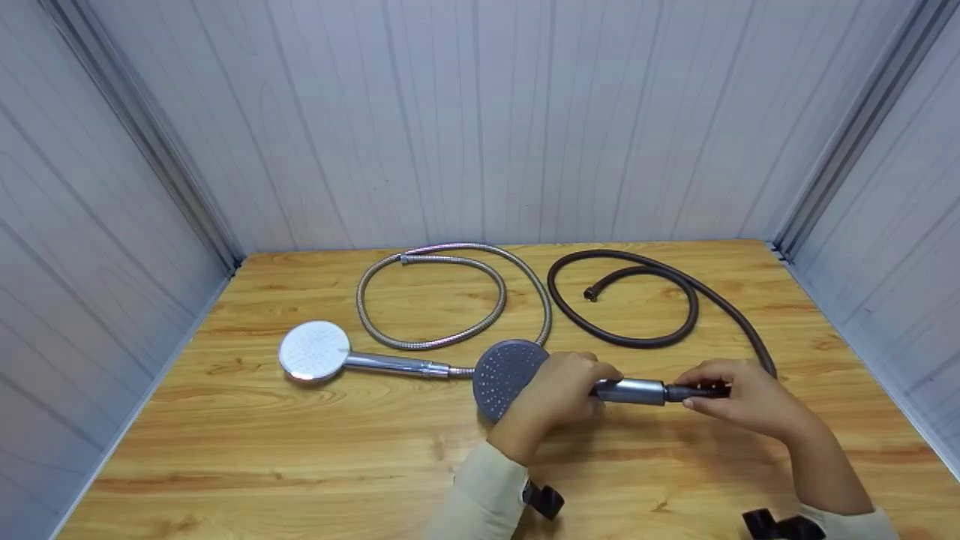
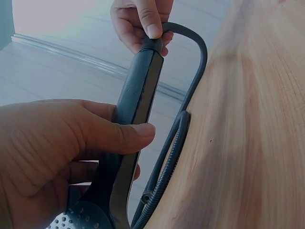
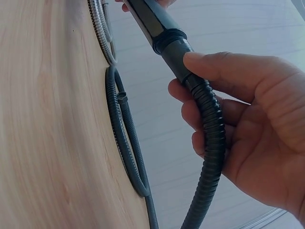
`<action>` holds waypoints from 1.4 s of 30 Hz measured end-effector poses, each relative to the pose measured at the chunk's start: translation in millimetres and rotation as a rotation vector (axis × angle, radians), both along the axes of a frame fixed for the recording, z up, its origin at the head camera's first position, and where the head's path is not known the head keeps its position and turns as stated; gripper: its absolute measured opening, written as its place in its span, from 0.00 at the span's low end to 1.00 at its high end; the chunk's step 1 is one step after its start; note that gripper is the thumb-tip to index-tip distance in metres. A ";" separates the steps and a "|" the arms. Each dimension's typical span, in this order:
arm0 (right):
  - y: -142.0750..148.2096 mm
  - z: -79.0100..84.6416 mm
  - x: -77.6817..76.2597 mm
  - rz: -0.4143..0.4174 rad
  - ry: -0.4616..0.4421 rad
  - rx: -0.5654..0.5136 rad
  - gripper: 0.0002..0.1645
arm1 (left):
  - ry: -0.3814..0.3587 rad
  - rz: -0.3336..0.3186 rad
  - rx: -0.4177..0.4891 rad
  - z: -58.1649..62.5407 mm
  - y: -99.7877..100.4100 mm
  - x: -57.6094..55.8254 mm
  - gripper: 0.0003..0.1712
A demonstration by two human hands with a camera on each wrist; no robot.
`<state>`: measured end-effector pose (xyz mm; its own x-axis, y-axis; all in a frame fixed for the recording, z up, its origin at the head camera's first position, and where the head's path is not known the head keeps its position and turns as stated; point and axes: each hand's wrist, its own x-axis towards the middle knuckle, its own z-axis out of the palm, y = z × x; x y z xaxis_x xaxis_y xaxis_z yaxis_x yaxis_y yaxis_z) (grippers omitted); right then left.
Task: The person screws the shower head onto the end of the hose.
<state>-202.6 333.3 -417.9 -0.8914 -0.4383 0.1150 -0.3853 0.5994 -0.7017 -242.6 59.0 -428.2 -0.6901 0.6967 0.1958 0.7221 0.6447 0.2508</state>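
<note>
My left hand grips the handle of a dark grey shower head, whose round nozzle face points up and left. In the left wrist view the thumb lies across the flat side of that handle. At the handle's far end, my right hand pinches the smooth end fitting of a black ribbed shower hose. The fitting meets the handle in line; how far they are joined cannot be seen. The hose bends away past the right palm.
The black hose's coil lies on the wooden table, its free end nut inside the loop. To the left are a chrome shower head and a coiled silver hose. Pale panel walls stand behind and beside.
</note>
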 end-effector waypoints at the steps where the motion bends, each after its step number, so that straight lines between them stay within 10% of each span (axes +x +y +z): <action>1: 0.1 0.0 -0.2 0.003 0.003 0.004 0.12 | -0.001 -0.001 -0.001 0.3 -0.1 0.1 0.25; 42: 1.3 2.5 -0.5 0.019 -0.051 -0.015 0.15 | -0.015 -0.013 -0.020 2.3 -0.5 -0.5 0.26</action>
<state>-203.1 334.6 -415.5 -0.8880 -0.4535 0.0764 -0.3599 0.5819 -0.7293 -243.1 58.5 -425.9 -0.6835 0.7096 0.1714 0.7269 0.6402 0.2485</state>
